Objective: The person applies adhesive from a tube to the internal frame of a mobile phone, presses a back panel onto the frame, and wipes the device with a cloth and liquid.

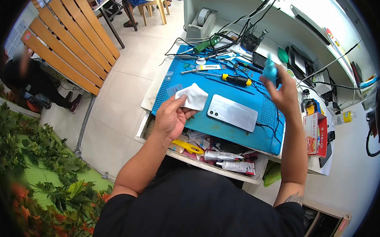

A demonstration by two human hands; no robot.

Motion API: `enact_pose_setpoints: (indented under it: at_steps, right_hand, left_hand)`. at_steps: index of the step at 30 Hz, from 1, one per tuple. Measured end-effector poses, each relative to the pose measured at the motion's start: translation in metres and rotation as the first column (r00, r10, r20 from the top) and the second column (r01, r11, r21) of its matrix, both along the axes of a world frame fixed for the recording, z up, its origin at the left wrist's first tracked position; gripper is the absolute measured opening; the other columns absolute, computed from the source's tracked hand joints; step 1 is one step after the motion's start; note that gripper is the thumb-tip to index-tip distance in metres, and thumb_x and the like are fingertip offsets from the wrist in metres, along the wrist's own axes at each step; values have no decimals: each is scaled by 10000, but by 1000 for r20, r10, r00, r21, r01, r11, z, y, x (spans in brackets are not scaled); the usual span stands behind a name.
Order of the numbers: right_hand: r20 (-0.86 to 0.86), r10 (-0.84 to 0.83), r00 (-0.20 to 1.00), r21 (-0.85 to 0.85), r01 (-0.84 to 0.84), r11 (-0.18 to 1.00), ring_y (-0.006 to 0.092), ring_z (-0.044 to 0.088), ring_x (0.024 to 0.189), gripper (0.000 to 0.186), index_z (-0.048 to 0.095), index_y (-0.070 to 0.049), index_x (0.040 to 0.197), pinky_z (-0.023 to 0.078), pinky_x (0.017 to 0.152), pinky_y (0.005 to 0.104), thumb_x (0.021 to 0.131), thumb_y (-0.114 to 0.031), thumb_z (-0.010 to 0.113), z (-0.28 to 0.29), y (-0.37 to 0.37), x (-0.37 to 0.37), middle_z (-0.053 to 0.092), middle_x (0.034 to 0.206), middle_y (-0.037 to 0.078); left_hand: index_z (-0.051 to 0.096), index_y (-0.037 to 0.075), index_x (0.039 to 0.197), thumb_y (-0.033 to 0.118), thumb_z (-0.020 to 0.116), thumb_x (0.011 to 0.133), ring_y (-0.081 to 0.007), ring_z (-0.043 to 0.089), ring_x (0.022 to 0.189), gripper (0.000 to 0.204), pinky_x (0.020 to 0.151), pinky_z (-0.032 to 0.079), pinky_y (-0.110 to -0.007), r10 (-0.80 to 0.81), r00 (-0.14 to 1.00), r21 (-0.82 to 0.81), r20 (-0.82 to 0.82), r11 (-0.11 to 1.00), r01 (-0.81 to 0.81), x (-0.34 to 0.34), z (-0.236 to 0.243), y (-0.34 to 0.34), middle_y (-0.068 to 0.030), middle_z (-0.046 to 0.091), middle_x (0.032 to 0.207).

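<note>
My left hand grips a white cloth above the left part of a blue work mat. My right hand is raised over the mat's right side, closed around a teal bottle. Between my hands a silver smartphone lies back-up, its camera lenses at the left end. Behind it are a yellow-black screwdriver, tubes, small tools and cables.
Below the mat an open drawer holds tubes and a yellow cutter. A red-white box and plastic bottle sit right, a tape dispenser behind. People appear beside slatted wood and at a far table. Artificial foliage lines the lower left.
</note>
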State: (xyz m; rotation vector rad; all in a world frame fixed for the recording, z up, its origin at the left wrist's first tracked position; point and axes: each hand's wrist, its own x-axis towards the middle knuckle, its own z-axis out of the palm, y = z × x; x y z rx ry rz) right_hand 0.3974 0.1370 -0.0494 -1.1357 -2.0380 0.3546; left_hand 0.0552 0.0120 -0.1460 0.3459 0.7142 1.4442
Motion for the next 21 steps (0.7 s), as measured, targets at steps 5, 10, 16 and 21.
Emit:
enact_pose_setpoints:
  at_steps: [5,10,16,21]
  right_hand:
    - [328,124,937,-52,-114,992,422,741,1113,521,683,-19,1411,602,928,496,981,-234,885,9,-63,-52,717,1217,188]
    - [537,234,811,-23,-263,964,404,610,1295,586,555,118,1539,509,1139,474,1065,-172,741,12,-73,-70,639,1336,249]
    - [620,222,752,56,-325,944,405,609,1272,627,573,88,1571,533,1139,468,984,-32,760,14,-74,-79,626,1353,232]
    - [527,198,826,227,-362,904,381,643,1256,593,678,73,1465,573,1104,465,876,72,749,16,-75,-79,670,1304,207]
  left_hand:
    - [561,-14,1608,94,544,1167,-328,719,1389,455,1224,562,-537,31,996,40,-88,999,-28,6,-2,0,-195,712,1518]
    - [547,-13,1635,80,528,1169,-304,696,1404,475,1246,528,-490,96,983,85,-153,993,-84,12,-6,-1,-183,706,1524]
    - [560,-36,1618,75,523,1170,-280,686,1395,463,1238,514,-451,147,963,96,-227,987,-128,17,-4,-8,-172,696,1531]
    - [553,-45,1622,75,521,1173,-275,678,1409,466,1238,512,-439,160,956,91,-245,986,-142,19,-5,-10,-174,684,1549]
